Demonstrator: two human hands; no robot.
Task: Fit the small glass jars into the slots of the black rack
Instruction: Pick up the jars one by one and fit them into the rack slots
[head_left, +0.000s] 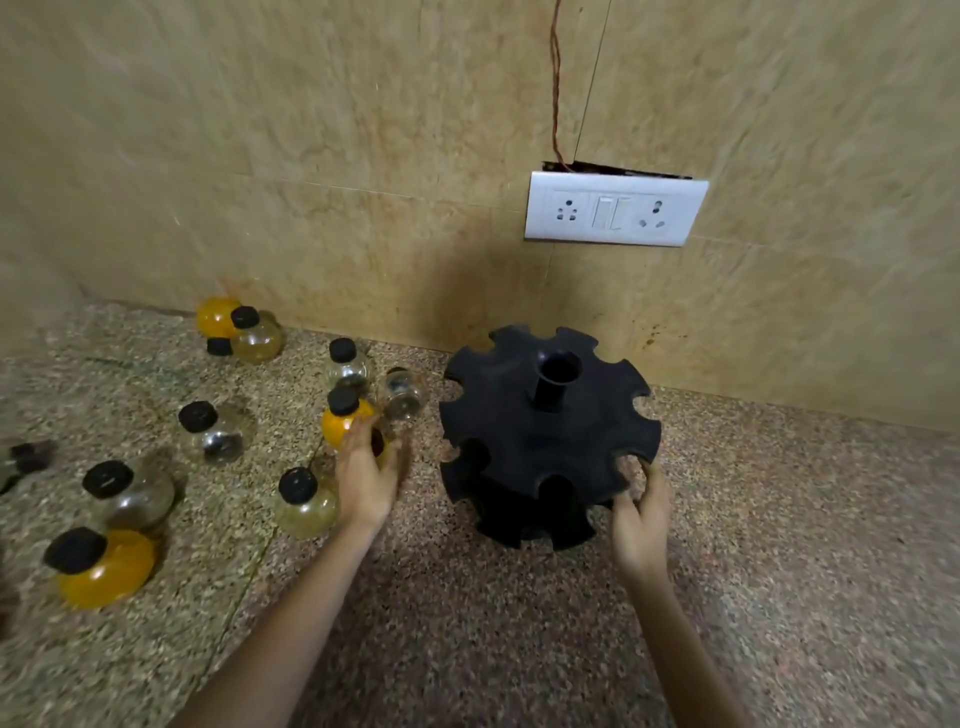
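A round black rack (545, 431) with notched slots around its two tiers and a centre tube stands on the speckled counter (467, 623). All visible slots hold nothing. My right hand (641, 519) touches the rack's lower right edge with fingers spread. My left hand (369, 473) reaches to a yellow-filled jar with a black cap (337, 421) just left of the rack, fingers curled around its lower side. Several small round glass jars with black caps lie scattered on the left, one on its side (402, 395), another pale one (306, 504) beside my left wrist.
A tiled wall (363, 182) rises right behind the rack, with a white socket and switch plate (615, 210) and a thin wire (556, 83) above it. Two yellow jars (104, 566) (215, 314) sit at the far left. A loose black cap (220, 346) lies near the wall.
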